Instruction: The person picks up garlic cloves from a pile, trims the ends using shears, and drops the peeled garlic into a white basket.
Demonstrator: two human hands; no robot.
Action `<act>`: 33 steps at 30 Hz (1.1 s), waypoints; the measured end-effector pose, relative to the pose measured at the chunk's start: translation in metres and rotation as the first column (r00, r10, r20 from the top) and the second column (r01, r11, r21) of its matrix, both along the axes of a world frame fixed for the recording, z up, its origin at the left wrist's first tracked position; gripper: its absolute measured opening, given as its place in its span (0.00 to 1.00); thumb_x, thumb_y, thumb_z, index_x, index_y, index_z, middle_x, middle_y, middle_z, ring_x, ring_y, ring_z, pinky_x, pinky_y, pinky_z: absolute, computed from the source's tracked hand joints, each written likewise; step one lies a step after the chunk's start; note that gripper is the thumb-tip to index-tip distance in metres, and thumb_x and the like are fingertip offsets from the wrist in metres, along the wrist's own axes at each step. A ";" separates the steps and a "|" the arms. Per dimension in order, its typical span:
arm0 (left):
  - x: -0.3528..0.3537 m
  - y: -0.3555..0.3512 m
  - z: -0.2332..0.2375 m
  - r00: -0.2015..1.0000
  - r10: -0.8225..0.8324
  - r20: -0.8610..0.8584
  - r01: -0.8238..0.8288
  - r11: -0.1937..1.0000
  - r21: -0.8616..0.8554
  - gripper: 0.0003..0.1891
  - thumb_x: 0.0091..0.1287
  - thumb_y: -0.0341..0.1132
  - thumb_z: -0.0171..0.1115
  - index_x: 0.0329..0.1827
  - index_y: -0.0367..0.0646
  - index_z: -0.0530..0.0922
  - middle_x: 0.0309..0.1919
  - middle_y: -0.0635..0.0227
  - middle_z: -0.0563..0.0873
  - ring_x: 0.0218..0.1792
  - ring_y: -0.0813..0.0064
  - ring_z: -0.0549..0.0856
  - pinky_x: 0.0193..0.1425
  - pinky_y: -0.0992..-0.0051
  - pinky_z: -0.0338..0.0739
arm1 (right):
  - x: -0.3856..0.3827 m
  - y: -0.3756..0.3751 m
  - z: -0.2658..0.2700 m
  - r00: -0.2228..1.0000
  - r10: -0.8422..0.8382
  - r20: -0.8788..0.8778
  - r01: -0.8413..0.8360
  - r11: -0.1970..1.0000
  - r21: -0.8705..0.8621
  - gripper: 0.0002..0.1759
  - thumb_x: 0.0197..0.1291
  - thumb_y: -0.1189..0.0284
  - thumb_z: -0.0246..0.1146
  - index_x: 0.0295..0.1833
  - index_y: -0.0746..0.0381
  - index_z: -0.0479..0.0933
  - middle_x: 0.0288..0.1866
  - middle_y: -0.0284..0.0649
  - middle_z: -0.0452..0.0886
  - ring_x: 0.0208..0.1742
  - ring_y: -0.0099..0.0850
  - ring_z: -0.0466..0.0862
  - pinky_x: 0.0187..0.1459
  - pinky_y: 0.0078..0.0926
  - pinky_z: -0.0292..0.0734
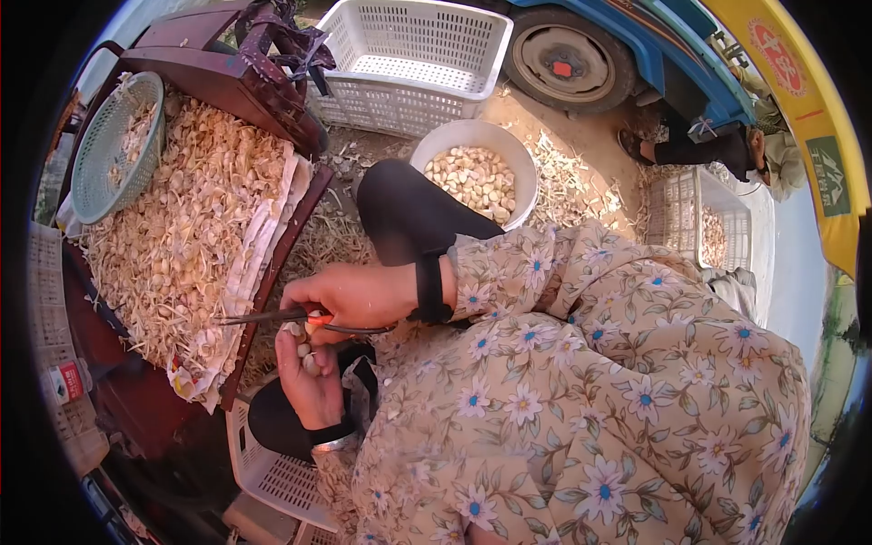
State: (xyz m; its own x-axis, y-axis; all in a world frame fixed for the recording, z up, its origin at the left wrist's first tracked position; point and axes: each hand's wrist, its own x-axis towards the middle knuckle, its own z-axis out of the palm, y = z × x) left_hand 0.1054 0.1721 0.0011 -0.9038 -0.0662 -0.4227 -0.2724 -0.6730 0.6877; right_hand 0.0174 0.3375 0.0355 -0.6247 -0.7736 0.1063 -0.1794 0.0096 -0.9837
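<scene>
Right hand point(350, 295) wrapped round scissors point(259, 318); left hand point(309, 391) cupping cloves point(311, 364) just under them; a slip could nick the close fingertips, a loose hold could spill cloves; knee point(400, 209) near bucket point(523, 162), a knock might tip it.

- Dirt ground point(536, 114), bright with sunlight in patches
- Blue vehicle body point(649, 50) above a dusty wheel point(570, 62)
- Yellow panel point(786, 86) bearing a red emblem point(777, 56)
- Dark-red wooden furniture point(195, 47) near a white plastic crate point(363, 102)
</scene>
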 end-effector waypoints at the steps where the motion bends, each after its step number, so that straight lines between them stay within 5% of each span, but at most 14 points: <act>1: 0.000 0.002 -0.001 0.993 0.046 0.106 -0.049 0.998 0.030 0.10 0.69 0.41 0.48 0.44 0.44 0.70 0.28 0.75 0.74 0.21 0.86 0.70 0.19 0.86 0.61 | 0.004 -0.003 -0.002 0.999 -0.027 -0.025 0.027 0.999 0.021 0.19 0.47 0.76 0.66 0.46 0.63 0.70 0.27 0.39 0.76 0.30 0.31 0.77 0.32 0.28 0.70; 7: 0.009 0.018 -0.004 0.993 0.048 0.110 -0.056 0.996 0.064 0.10 0.69 0.40 0.47 0.47 0.45 0.70 0.34 0.75 0.76 0.28 0.85 0.74 0.25 0.85 0.67 | 0.011 -0.003 -0.013 0.988 -0.050 -0.149 0.071 0.988 0.136 0.20 0.42 0.76 0.66 0.44 0.64 0.70 0.27 0.43 0.78 0.31 0.39 0.80 0.31 0.33 0.72; 13: 0.006 0.049 0.017 0.937 0.294 0.191 -0.201 0.897 -0.392 0.09 0.70 0.33 0.41 0.46 0.42 0.69 0.40 0.69 0.76 0.38 0.79 0.77 0.41 0.78 0.72 | 0.021 -0.015 -0.020 0.972 -0.069 -0.227 0.146 0.929 0.341 0.19 0.43 0.76 0.64 0.43 0.64 0.69 0.28 0.47 0.78 0.35 0.49 0.79 0.34 0.41 0.71; 16: 0.008 0.047 -0.020 0.954 0.282 -0.103 -0.300 0.875 -0.379 0.08 0.69 0.32 0.42 0.46 0.42 0.69 0.40 0.68 0.76 0.39 0.79 0.77 0.41 0.78 0.72 | 0.023 -0.025 -0.021 0.970 -0.065 -0.236 0.152 0.916 0.372 0.19 0.44 0.76 0.63 0.44 0.63 0.69 0.29 0.48 0.78 0.35 0.49 0.79 0.34 0.42 0.71; 18: 0.003 0.041 -0.033 0.940 0.293 -0.174 -0.340 0.837 -0.428 0.07 0.70 0.31 0.42 0.47 0.43 0.67 0.37 0.69 0.76 0.33 0.83 0.75 0.32 0.81 0.69 | 0.023 -0.029 -0.024 0.959 -0.066 -0.275 0.166 0.918 0.361 0.17 0.47 0.75 0.62 0.45 0.62 0.68 0.31 0.49 0.79 0.35 0.49 0.79 0.34 0.41 0.72; 19: 0.004 0.036 -0.031 0.958 0.278 -0.066 -0.278 0.850 -0.447 0.07 0.70 0.32 0.42 0.46 0.41 0.67 0.32 0.71 0.76 0.30 0.84 0.75 0.30 0.82 0.69 | 0.023 -0.030 -0.022 0.958 -0.070 -0.277 0.158 0.937 0.311 0.18 0.47 0.75 0.63 0.47 0.62 0.69 0.31 0.50 0.79 0.35 0.49 0.79 0.34 0.41 0.72; 21: 0.010 0.034 -0.040 0.952 0.307 0.017 -0.281 0.892 -0.355 0.07 0.69 0.33 0.46 0.44 0.41 0.68 0.30 0.71 0.76 0.28 0.85 0.74 0.29 0.83 0.69 | 0.029 -0.031 -0.010 0.968 -0.055 -0.245 0.150 0.910 0.387 0.18 0.45 0.75 0.64 0.44 0.64 0.70 0.30 0.50 0.79 0.34 0.48 0.79 0.34 0.39 0.73; 22: 0.012 0.033 -0.060 0.935 0.355 -0.026 -0.343 0.880 -0.329 0.07 0.69 0.37 0.48 0.42 0.43 0.68 0.24 0.73 0.75 0.20 0.84 0.75 0.17 0.84 0.69 | 0.030 -0.032 -0.009 0.989 -0.050 -0.137 0.103 0.903 0.417 0.21 0.42 0.75 0.67 0.44 0.65 0.71 0.30 0.49 0.79 0.33 0.45 0.80 0.33 0.35 0.74; 23: 0.016 0.031 -0.062 0.937 0.350 0.014 -0.328 0.891 -0.315 0.08 0.69 0.38 0.48 0.43 0.43 0.67 0.24 0.71 0.76 0.22 0.82 0.78 0.17 0.82 0.71 | 0.032 -0.033 -0.016 0.986 -0.051 -0.161 0.103 0.938 0.332 0.24 0.41 0.74 0.69 0.46 0.65 0.70 0.29 0.48 0.78 0.31 0.42 0.80 0.32 0.32 0.74; 26: 0.026 0.020 -0.040 0.906 0.383 0.180 -0.384 0.923 -0.029 0.08 0.68 0.38 0.49 0.43 0.43 0.68 0.33 0.70 0.78 0.27 0.81 0.80 0.22 0.82 0.74 | 0.045 -0.043 -0.013 1.000 0.009 0.026 -0.015 0.965 0.263 0.23 0.43 0.75 0.68 0.47 0.65 0.70 0.29 0.41 0.78 0.29 0.28 0.77 0.33 0.25 0.73; 29: 0.045 0.009 -0.029 0.926 0.333 0.181 -0.334 0.942 -0.024 0.07 0.67 0.36 0.50 0.42 0.43 0.69 0.33 0.70 0.78 0.30 0.79 0.80 0.27 0.80 0.76 | 0.055 -0.053 -0.008 0.992 0.079 0.096 -0.100 0.963 0.249 0.23 0.45 0.77 0.67 0.49 0.64 0.69 0.27 0.37 0.76 0.29 0.20 0.74 0.31 0.21 0.71; 32: 0.053 0.004 -0.027 0.919 0.357 0.169 -0.361 0.933 -0.009 0.07 0.67 0.36 0.50 0.43 0.43 0.69 0.33 0.71 0.78 0.30 0.79 0.80 0.28 0.80 0.77 | 0.060 -0.060 -0.008 0.984 0.172 -0.054 -0.148 0.942 0.300 0.22 0.46 0.77 0.66 0.49 0.63 0.69 0.26 0.36 0.75 0.28 0.20 0.73 0.31 0.21 0.71; 33: 0.054 0.003 -0.026 0.922 0.353 0.157 -0.351 0.935 -0.039 0.07 0.67 0.35 0.50 0.43 0.44 0.69 0.32 0.71 0.78 0.30 0.79 0.80 0.28 0.80 0.77 | 0.061 -0.061 -0.006 0.982 0.191 -0.005 -0.179 0.929 0.325 0.23 0.45 0.77 0.66 0.50 0.62 0.69 0.27 0.40 0.78 0.27 0.29 0.77 0.31 0.25 0.72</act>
